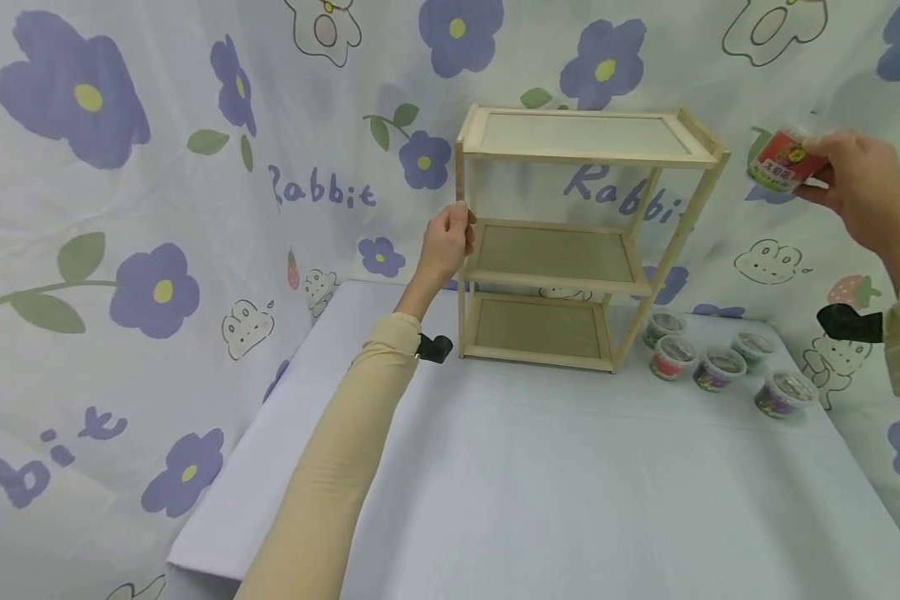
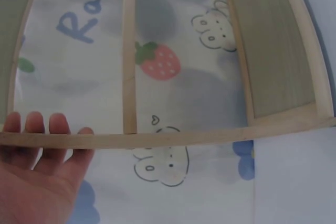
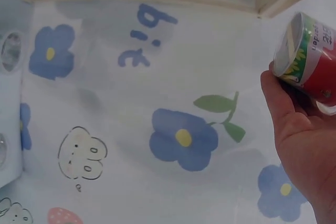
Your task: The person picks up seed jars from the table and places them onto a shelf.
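Note:
A three-tier wooden shelf (image 1: pixel 581 158) stands upright on the table. My left hand (image 1: pixel 446 242) grips its left front post (image 1: pixel 461 179) between the top and middle tiers; in the left wrist view the fingers (image 2: pixel 59 124) pass behind the post. Off to the right, at about top-tier height, my right hand (image 1: pixel 866 183) holds a small round tub (image 1: pixel 780 162) with a red and green printed label, tilted in the air. The right wrist view shows the tub's clear end (image 3: pixel 289 45) and the thumb side of the hand under it. All three tiers are bare.
Several similar lidded tubs stand on the table right of the shelf, among them a red one (image 1: pixel 673 358) and a purple one (image 1: pixel 786 394). A white cloth covers the table (image 1: pixel 570 500). Patterned fabric (image 1: pixel 157 208) hangs behind and at the sides.

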A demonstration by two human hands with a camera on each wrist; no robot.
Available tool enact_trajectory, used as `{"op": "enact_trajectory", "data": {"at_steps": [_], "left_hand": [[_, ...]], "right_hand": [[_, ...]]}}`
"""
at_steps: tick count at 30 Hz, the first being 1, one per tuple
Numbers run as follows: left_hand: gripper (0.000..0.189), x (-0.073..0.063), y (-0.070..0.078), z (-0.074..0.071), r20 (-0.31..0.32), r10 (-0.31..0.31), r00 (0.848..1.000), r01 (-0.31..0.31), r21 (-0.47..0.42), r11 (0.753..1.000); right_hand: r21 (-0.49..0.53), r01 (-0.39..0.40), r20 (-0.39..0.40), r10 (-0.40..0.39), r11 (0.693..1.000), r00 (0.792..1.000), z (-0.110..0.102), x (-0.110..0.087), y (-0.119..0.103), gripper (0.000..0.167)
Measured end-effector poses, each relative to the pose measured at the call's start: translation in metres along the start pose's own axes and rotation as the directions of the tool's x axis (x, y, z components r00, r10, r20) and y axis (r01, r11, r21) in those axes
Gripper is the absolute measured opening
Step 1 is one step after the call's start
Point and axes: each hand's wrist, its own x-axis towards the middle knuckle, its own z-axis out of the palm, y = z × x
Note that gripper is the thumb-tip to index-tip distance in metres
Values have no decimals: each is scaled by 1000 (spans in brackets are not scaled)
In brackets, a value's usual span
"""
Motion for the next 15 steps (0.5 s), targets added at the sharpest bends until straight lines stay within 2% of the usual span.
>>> {"op": "enact_trajectory", "data": {"at_steps": [2,8,10,15], "left_hand": [[42,0,1,0,1,-7,1000,7,-5,1000],[43,0,2,-1,7,-25,1000,26,-21,999],[43,0,2,-1,9,-24,1000,25,-23,999],[42,0,2,1,-5,-8,1000,8,-13,1000]], "right_hand": [[22,7,0,-7,1000,1000,2,2,-4,51],[-44,3,-27,-4,999,1000,9,7,-16,49],[-79,0,-43,-3,997,999,11,8,-19,52],[-84,11,-70,-17,996,997,14,10,-26,51]]}}
